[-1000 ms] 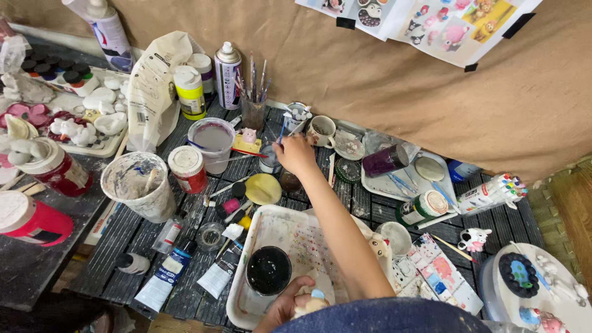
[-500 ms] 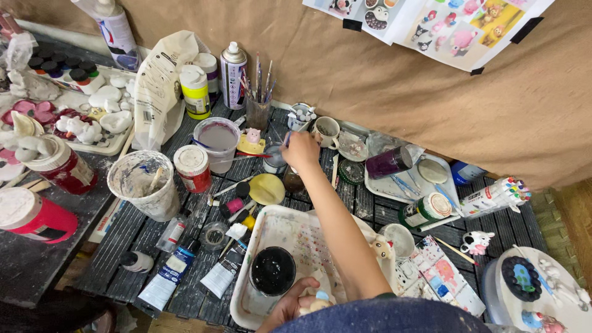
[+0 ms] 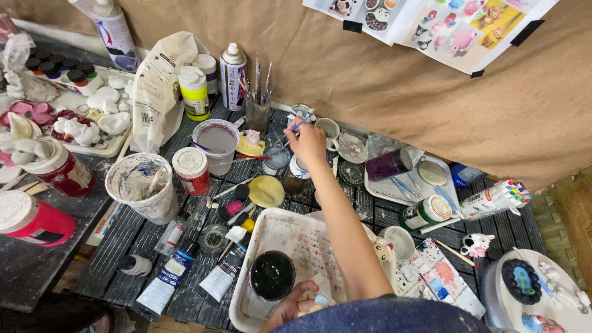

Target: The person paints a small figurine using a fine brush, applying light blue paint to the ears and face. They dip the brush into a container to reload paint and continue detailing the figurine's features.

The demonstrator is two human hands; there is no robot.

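Observation:
My right hand point(image 3: 306, 143) reaches out over the middle of the dark slatted table point(image 3: 123, 243), pinching a thin blue-handled paintbrush point(image 3: 298, 125). It hovers above a small glass jar point(image 3: 277, 158) and a brown jar point(image 3: 296, 176), just left of a white cup point(image 3: 329, 129). Low in the view, my left hand point(image 3: 295, 306) grips a small white figurine point(image 3: 320, 295) with a blue spot. That hand sits over the near edge of a paint-stained white tray point(image 3: 290, 237), beside a round pot of black paint point(image 3: 272, 275).
Paint tubes point(image 3: 166, 285), a red-lidded jar point(image 3: 191, 169), a smeared white tub point(image 3: 140, 185), a spray can point(image 3: 232, 68) and a brush holder point(image 3: 258, 108) crowd the left. White plaster figures point(image 3: 92, 117) lie far left. Markers point(image 3: 493, 198) and painted figurines point(image 3: 476, 245) lie right.
My right hand has drifted slightly farther out and to the right with the brush. My left hand stays on the figurine at the tray's near edge.

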